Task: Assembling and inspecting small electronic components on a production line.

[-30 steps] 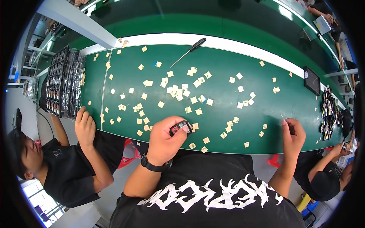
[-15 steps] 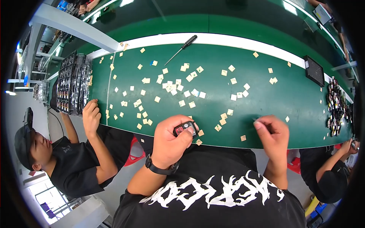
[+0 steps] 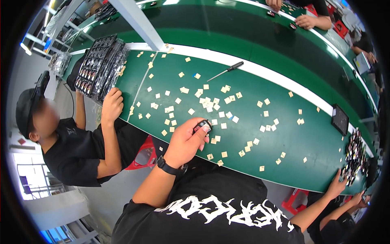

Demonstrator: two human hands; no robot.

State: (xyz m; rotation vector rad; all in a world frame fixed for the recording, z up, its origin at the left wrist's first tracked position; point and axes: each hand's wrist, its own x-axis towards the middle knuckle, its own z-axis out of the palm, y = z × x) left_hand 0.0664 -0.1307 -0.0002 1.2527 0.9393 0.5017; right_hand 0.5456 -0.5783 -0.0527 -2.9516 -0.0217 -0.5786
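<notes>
My left hand [image 3: 186, 142], with a black band on its wrist, is closed around a small black oval device [image 3: 202, 126] with a red-marked face. The thumb lies over the device. My right arm stretches far to the right, and my right hand [image 3: 336, 186] is at the near edge of a heap of small dark devices [image 3: 354, 156]. Its fingers reach out toward the heap, with no held thing visible between them. Many small pale yellow square stickers [image 3: 209, 104] lie scattered across the green table [image 3: 239, 85].
A black-handled screwdriver [image 3: 226, 71] lies near the table's far white edge. At the right stands a black tray [image 3: 339, 119]. Stacked trays of parts [image 3: 100, 69] rise at the left, beside a seated person [image 3: 77, 142]. Another person's hands [image 3: 359, 200] are close to my right hand.
My right hand has moved from above the table's front part to the heap at far right; the thin clear piece no longer shows in it. The left still grips the device. The view has turned.
</notes>
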